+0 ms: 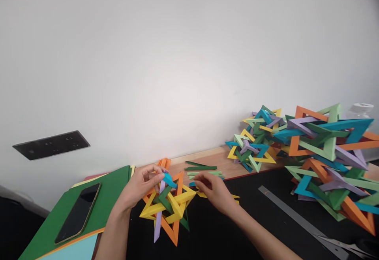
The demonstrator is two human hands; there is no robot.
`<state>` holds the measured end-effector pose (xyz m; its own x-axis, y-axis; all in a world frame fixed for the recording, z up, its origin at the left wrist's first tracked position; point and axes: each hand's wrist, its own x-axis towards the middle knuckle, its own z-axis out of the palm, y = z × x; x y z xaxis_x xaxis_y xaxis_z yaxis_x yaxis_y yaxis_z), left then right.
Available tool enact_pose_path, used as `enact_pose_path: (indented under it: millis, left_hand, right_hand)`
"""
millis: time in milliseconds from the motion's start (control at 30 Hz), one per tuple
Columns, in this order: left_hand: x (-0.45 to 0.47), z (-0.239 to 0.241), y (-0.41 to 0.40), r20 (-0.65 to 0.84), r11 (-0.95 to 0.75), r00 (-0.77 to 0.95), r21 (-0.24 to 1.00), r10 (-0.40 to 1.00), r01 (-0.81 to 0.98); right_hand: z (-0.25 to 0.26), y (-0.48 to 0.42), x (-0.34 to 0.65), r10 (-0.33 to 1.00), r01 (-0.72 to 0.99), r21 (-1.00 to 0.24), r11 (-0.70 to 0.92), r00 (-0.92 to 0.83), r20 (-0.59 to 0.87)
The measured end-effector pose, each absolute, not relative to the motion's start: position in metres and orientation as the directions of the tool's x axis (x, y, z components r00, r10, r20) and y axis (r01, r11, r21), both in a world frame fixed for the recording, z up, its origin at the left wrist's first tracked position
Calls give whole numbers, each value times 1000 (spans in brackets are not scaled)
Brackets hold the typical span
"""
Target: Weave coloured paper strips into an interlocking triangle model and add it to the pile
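Observation:
A half-built paper star [170,206] of interlocked yellow, orange, green and purple triangles lies on the black mat [225,232]. My left hand [140,187] grips its upper left side, fingers pinched on a blue strip [170,180]. My right hand [214,192] rests just to the star's right, fingers curled over loose paper strips; whether it holds one is hidden. Folded green strips [204,170] lie beyond it on the wooden desk edge.
Several finished paper stars [257,141] and larger ones [331,161] stand at the right. A phone [78,212] lies on stacked coloured sheets [112,189] at left. A metal ruler [299,220] and scissors [349,246] lie at lower right. The wall holds a socket panel [50,144].

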<state>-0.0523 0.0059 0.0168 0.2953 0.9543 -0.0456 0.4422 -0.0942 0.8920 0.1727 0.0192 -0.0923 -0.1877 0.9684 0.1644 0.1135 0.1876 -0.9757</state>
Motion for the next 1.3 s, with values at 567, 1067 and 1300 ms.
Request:
enact_pose_path:
  millis: [567, 1067, 1300]
  left_hand:
    - [-62, 17, 6, -52, -96, 314, 893, 948, 439]
    - [-64, 14, 8, -60, -98, 296, 865, 953, 492]
    - [-63, 12, 9, -69, -83, 280, 865, 957, 496]
  right_hand:
    - [-117, 5, 149, 852, -377, -811, -447, -455, -258]
    - [-123, 5, 156, 781, -360, -772, -524, -565, -266]
    - [-122, 6, 159, 796, -325, -829, -454, -565, -215]
